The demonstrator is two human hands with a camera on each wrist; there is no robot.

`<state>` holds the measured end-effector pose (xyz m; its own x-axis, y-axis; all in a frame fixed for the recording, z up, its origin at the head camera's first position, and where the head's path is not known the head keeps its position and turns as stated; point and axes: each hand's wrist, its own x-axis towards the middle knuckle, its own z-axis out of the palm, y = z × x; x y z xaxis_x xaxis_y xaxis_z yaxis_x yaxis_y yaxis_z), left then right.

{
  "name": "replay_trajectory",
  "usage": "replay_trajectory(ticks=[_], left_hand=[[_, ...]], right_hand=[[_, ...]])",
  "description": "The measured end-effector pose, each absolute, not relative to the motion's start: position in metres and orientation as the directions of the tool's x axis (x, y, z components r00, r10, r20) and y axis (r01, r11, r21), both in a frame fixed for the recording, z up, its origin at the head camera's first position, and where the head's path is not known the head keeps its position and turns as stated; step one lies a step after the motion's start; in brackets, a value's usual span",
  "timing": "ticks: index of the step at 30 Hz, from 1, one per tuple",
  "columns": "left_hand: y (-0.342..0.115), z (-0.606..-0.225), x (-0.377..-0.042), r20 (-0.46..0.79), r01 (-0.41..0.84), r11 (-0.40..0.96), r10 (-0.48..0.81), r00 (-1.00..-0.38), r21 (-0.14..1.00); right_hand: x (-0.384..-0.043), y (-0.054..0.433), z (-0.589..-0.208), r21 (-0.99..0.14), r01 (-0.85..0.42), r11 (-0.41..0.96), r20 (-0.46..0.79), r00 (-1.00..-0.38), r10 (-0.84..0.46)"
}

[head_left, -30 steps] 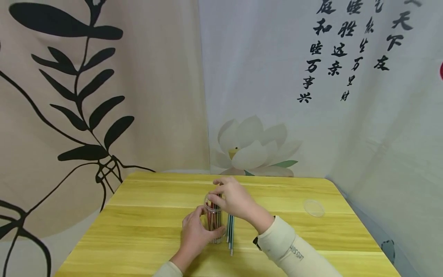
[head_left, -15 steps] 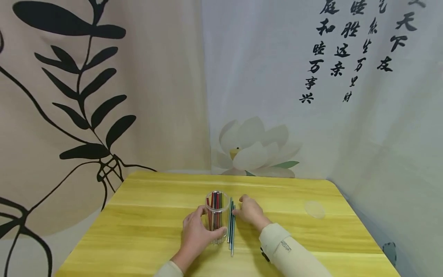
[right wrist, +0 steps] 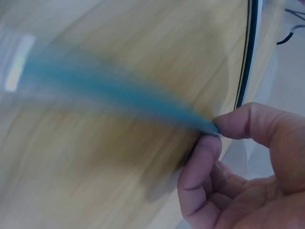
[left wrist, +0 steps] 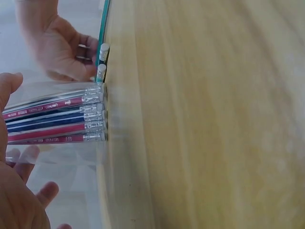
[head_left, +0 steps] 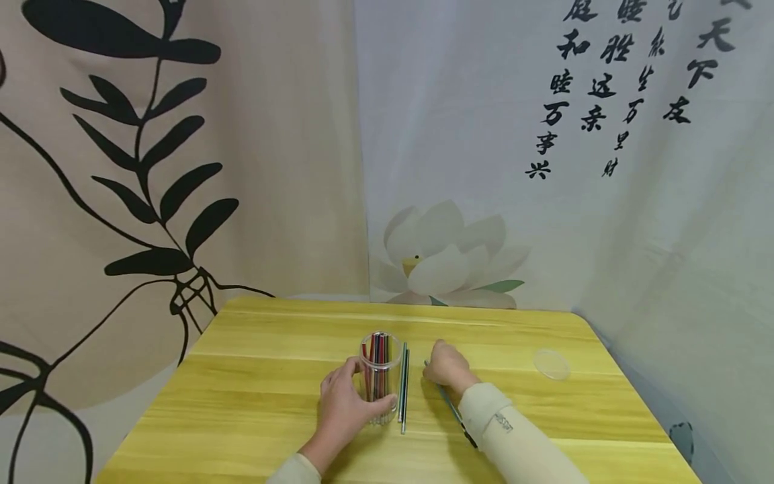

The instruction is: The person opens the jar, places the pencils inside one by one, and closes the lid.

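My left hand curls around a clear round jar standing upright on the table. Several red, dark and striped pencils stand inside it; the left wrist view shows their metal-banded eraser ends at the jar's bottom. To the right of the jar, my right hand pinches a teal pencil near one end between thumb and forefinger. That pencil is blurred in the right wrist view, its metal-banded end pointing away from the fingers. Between jar and right hand, a few green pencils lie side by side.
A clear round disc lies flat on the right part of the yellow wood-grain table. Behind the table hangs a cloth backdrop with printed leaves, a lotus and writing.
My right hand has left the jar's mouth, reached to the loose pencils and picked up one teal pencil, moving right with it. My left hand stays on the jar.
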<state>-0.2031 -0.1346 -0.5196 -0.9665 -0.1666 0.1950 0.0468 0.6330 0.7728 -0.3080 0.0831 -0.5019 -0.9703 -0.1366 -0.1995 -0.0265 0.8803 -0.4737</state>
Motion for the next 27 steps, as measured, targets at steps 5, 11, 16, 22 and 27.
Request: replay_trajectory(ticks=[5, 11, 16, 22, 27], left_hand=[[-0.135, -0.519, -0.202, 0.183, 0.039, 0.631, -0.165, -0.969, 0.775], [-0.134, -0.516, -0.200, 0.181, 0.040, 0.627, -0.162, -0.970, 0.778], [-0.134, -0.515, -0.200, 0.188, 0.055, 0.618, -0.151, -0.971, 0.784], [-0.135, -0.516, -0.201, 0.175, 0.045, 0.606, -0.157, -0.972, 0.794], [-0.136, -0.516, -0.201, 0.175, 0.045, 0.613, -0.154, -0.972, 0.789]], right_hand=[[-0.313, 0.102, -0.487, -0.580, -0.097, 0.809, -0.145, -0.965, -0.220], [-0.308, 0.103, -0.404, -0.735, -0.335, 0.590, 0.273, -0.942, -0.195], [-0.267, 0.080, -0.337, -0.634, -0.735, 0.241, 0.737, -0.668, -0.099], [-0.243, 0.048, -0.335, -0.529, -0.838, 0.133, 0.821, -0.545, -0.170], [-0.247, 0.038, -0.372, -0.547, -0.786, 0.289, 0.747, -0.614, -0.255]])
